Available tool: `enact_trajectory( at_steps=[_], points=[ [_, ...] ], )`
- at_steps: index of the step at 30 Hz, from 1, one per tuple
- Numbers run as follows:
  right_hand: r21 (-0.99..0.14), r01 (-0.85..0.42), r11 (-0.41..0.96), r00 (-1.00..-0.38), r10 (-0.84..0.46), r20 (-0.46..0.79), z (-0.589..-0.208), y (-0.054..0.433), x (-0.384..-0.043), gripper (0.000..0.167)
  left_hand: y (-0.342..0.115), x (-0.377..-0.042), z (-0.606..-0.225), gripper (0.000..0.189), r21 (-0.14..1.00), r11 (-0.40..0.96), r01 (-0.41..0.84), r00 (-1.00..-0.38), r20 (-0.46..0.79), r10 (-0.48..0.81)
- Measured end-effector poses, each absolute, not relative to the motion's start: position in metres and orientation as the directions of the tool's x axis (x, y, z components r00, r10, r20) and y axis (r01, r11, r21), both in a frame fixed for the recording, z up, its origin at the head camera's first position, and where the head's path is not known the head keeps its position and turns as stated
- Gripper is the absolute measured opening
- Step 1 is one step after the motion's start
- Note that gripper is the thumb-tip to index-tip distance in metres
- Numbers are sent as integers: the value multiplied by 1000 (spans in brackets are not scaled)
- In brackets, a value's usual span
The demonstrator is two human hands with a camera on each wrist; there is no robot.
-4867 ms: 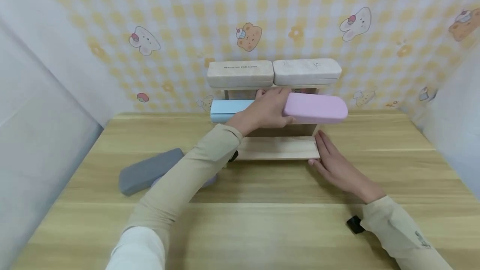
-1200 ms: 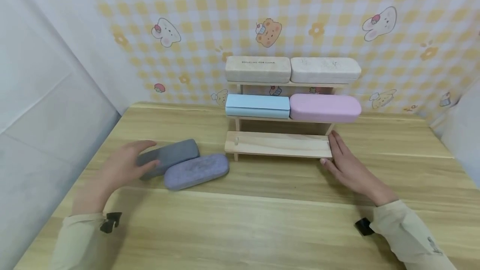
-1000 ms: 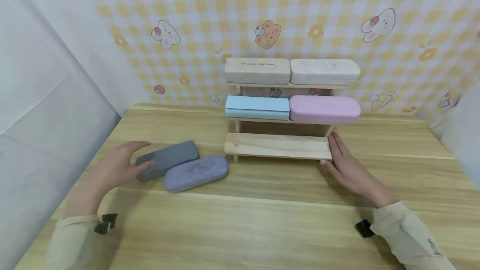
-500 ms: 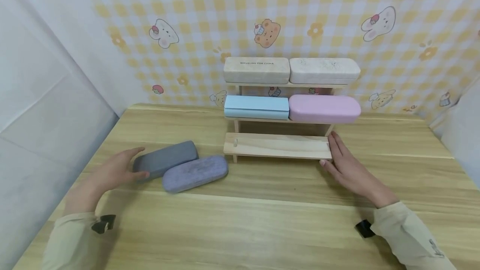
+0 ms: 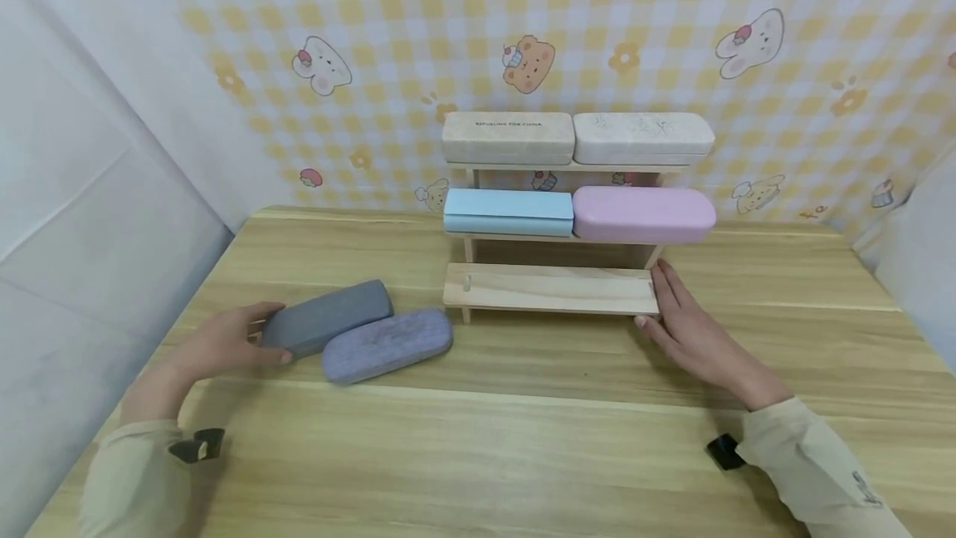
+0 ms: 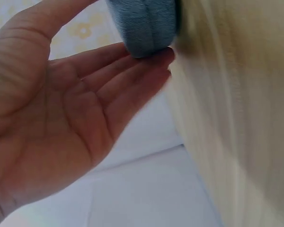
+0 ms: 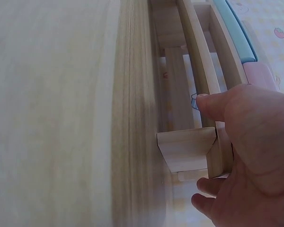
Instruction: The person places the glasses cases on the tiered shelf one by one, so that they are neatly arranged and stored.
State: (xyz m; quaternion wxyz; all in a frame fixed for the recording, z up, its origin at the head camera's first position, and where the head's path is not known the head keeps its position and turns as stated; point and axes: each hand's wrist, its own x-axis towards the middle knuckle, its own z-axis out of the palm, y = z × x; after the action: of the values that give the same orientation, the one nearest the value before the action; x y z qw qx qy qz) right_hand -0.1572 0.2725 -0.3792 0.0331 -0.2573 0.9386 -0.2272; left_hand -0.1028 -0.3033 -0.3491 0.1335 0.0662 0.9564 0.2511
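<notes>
A grey glasses case (image 5: 327, 319) lies on the table, touching or nearly touching a purple-grey glasses case (image 5: 388, 345). My left hand (image 5: 224, 344) is at the grey case's left end, thumb in front and fingers behind. In the left wrist view its fairly straight fingers (image 6: 118, 78) touch the end of the case (image 6: 149, 28); the thumb tip is out of that view. My right hand (image 5: 695, 343) holds the right end of the three-tier wooden rack (image 5: 553, 289). Its thumb (image 7: 213, 105) is on the bottom tier's front edge, fingers along the side.
A light-blue glasses case (image 5: 508, 212) and a pink one (image 5: 644, 214) fill the middle tier. On the top tier sit a beige case (image 5: 508, 139) and a white case (image 5: 642, 139). A checked cloth (image 5: 418, 31) hangs behind the table (image 5: 478, 455).
Earlier my left hand was at the middle tier beside the pink case. It has since moved to the grey case's left end and come closer around it. My right hand stays at the rack.
</notes>
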Motion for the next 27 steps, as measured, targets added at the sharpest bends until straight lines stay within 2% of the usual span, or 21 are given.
enact_trajectory(
  at_steps=[6,13,23,27],
  points=[
    [-449,-466,762,-864,-501,46,-380,271,-158,74,-310,-102,-352,86,549,835,26,-952,-242,189],
    [-458,-463,759,-867,-496,55,-380,272,-158,74,-314,-102,-357,97,526,846,91,-943,-227,242],
    [-457,-457,763,-870,-491,48,-379,272,-158,75,-314,-104,-358,99,498,863,84,-947,-229,224],
    [-453,-455,767,-871,-489,46,-378,271,-158,75,-314,-103,-358,92,502,861,78,-955,-211,210]
  ],
)
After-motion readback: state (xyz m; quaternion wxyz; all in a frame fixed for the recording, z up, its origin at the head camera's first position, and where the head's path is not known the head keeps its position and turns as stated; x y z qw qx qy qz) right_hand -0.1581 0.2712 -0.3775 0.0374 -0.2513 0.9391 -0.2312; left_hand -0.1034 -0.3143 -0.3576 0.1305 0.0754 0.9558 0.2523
